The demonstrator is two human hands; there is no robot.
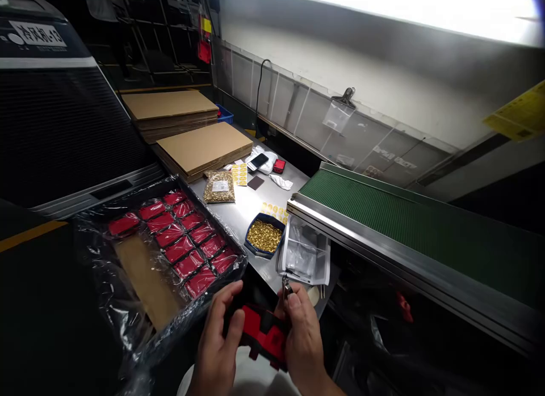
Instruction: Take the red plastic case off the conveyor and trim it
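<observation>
My left hand has its thumb and fingers apart at the left end of a red and black plastic part; its thumb is close to the part, and I cannot tell if it touches. My right hand pinches a small shiny metal tool between thumb and forefinger, its tip pointing away from me. The part's right end rests against that same hand's palm and lower fingers. Just beyond the hands stands a dark blue tray full of small brass-coloured pieces.
At left, a plastic-lined box holds rows of wrapped red parts. A white bin with clear bags adjoins the green conveyor. Farther back are a bag of brass pieces, a phone and cardboard stacks.
</observation>
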